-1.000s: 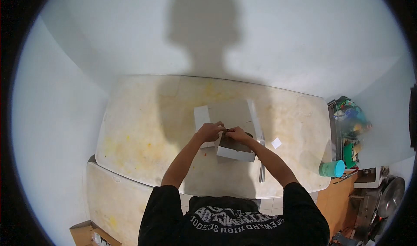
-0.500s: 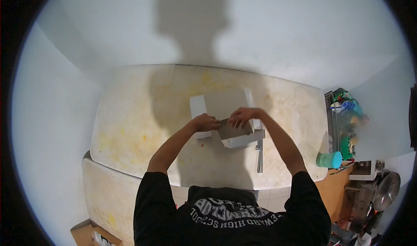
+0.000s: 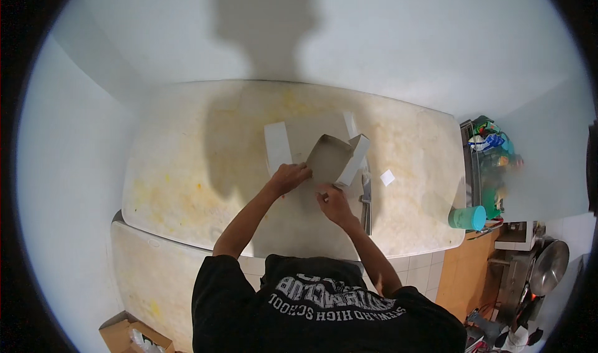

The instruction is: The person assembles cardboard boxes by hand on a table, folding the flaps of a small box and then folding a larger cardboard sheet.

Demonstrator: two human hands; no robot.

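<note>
A shallow grey cardboard box (image 3: 333, 160) stands tilted on the stained white table (image 3: 187, 166), its open side facing me. My left hand (image 3: 288, 177) grips the box's lower left edge. My right hand (image 3: 334, 205) is just below the box, fingers curled, close to its bottom edge; whether it touches the box is unclear. A white flat flap or sheet (image 3: 278, 146) lies to the left of the box, and a narrow white strip (image 3: 351, 124) lies behind it.
A metal tool (image 3: 366, 197) lies on the table right of my right hand, with a small white paper square (image 3: 387, 177) beyond it. A teal cup (image 3: 468, 218) and cluttered shelves (image 3: 492, 160) stand at the right. A cardboard carton (image 3: 128, 337) sits on the floor.
The box was flat under both hands; now it is tipped up with its opening toward me. My right hand has dropped from its top edge to below it.
</note>
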